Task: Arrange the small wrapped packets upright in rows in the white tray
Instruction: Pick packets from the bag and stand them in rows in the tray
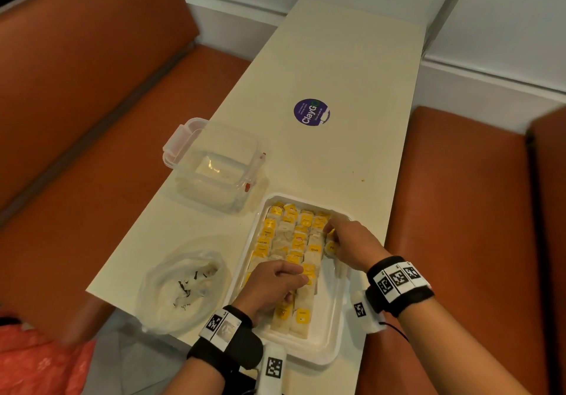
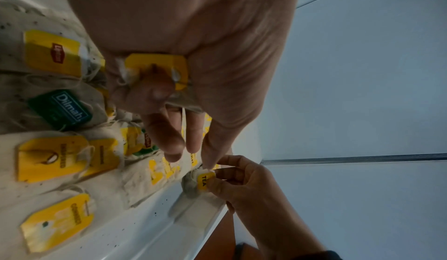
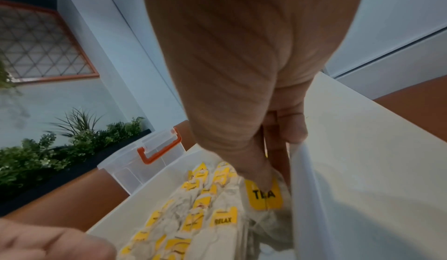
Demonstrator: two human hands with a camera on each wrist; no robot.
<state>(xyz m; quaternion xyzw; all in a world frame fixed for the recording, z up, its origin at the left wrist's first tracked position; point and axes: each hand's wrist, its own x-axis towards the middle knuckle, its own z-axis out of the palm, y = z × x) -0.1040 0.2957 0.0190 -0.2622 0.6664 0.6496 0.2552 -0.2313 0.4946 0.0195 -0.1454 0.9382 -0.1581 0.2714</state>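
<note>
Cream table (image 1: pixel 337 66), orange benches (image 1: pixel 76 94), perhaps booth.

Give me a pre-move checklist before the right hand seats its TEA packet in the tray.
1. Right hand pinches the TEA packet: ok.
2. Packet beside the white tray right wall, inside the rim: ok.
3. Bare tray floor along that wall for another row: ok.
4. Left hand grips a packet, apart from the right hand: ok.
5. Existing rows upright: cannot tell; many look leaned.
6. Clear container outside the path: ok.
</note>
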